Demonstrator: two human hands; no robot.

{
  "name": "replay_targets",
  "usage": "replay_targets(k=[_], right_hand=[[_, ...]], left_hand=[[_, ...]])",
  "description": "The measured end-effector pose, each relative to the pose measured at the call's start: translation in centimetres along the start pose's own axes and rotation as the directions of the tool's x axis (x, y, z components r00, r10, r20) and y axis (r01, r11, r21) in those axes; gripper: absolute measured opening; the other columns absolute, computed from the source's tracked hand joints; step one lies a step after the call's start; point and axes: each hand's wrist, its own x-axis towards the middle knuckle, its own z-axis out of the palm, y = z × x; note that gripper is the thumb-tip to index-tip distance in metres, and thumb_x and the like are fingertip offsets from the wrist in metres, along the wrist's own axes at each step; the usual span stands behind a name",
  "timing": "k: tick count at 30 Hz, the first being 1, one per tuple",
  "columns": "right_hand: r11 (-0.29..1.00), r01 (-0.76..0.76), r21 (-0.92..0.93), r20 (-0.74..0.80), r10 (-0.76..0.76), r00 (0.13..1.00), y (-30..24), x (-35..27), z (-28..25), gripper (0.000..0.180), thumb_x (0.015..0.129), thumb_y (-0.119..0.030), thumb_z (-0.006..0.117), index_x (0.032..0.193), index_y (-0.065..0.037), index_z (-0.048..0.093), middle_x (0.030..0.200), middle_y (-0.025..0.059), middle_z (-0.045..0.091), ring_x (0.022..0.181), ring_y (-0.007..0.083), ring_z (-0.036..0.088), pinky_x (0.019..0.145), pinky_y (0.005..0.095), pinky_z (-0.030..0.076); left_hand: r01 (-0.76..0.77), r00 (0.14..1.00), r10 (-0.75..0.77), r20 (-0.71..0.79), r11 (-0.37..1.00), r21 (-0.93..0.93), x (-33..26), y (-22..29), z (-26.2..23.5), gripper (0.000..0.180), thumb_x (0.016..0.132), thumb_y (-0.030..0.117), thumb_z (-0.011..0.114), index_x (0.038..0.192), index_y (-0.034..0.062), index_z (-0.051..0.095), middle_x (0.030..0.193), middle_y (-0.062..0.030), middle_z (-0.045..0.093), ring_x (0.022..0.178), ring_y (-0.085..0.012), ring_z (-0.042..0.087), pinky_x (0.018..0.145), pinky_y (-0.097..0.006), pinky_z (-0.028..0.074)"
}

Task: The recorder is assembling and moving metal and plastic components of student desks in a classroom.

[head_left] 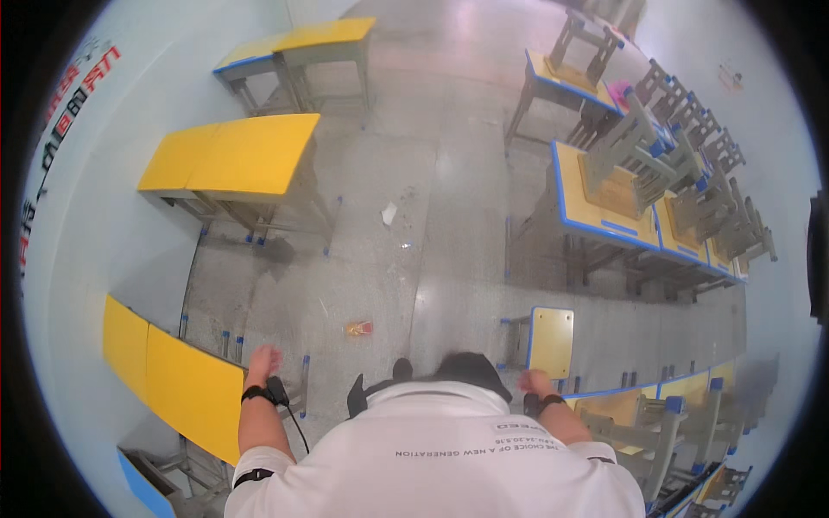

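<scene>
My left hand [263,359] hangs beside the near yellow desk [194,380], just past its right edge. Its fingers look loosely apart, and nothing shows in them. My right hand [537,381] hangs by the near edge of a small wooden stool [551,341] with a pale yellow seat. Whether it touches the stool I cannot tell, and its fingers are too small and blurred to read. Both wrists wear black straps, and a dark cable runs from the left one.
More yellow desks [233,155] line the left wall. On the right, blue-edged desks [604,207] carry upturned stools [626,164]. A crumpled white scrap [389,213] and a small red-and-yellow packet [359,328] lie on the grey floor [449,259] of the aisle.
</scene>
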Motion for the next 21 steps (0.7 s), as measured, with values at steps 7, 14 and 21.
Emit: replay_targets(k=[7, 14, 21], right_hand=[[0.991, -0.113, 0.071, 0.041, 0.110, 0.993, -10.1, 11.7, -1.5, 0.019, 0.084, -0.012, 0.052, 0.089, 0.004, 0.061, 0.075, 0.0163, 0.064, 0.063, 0.0279, 0.064, 0.054, 0.0382, 0.053], [0.463, 0.603, -0.649, 0.623, -0.132, 0.771, -28.8, 26.3, -1.6, 0.017, 0.081, -0.017, 0.058, 0.084, -0.005, 0.069, 0.087, 0.0110, 0.069, 0.070, 0.0252, 0.066, 0.062, 0.0385, 0.052], [0.949, 0.309, -0.059, 0.118, -0.301, 0.946, -63.8, 38.2, 8.0, 0.021, 0.085, -0.014, 0.053, 0.098, -0.001, 0.062, 0.084, 0.0117, 0.065, 0.068, 0.0211, 0.064, 0.059, 0.0347, 0.051]], left_hand=[[-0.033, 0.986, 0.043, -0.163, 0.997, 0.067, 12.3, 10.4, 6.9, 0.035, 0.084, 0.009, 0.050, 0.119, 0.0093, 0.057, 0.098, -0.0095, 0.068, 0.079, -0.0207, 0.062, 0.066, -0.038, 0.051], [0.190, 0.910, -0.213, -0.357, 0.977, -0.098, 15.1, 18.3, 11.9, 0.046, 0.085, 0.000, 0.039, 0.130, 0.0068, 0.050, 0.106, -0.0121, 0.064, 0.070, -0.0219, 0.060, 0.060, -0.030, 0.053], [0.287, 0.852, -0.442, -0.281, 0.843, -0.456, 20.4, 30.1, 18.2, 0.041, 0.089, 0.007, 0.034, 0.127, 0.0092, 0.050, 0.111, -0.0162, 0.061, 0.059, -0.0189, 0.052, 0.053, -0.031, 0.049]])
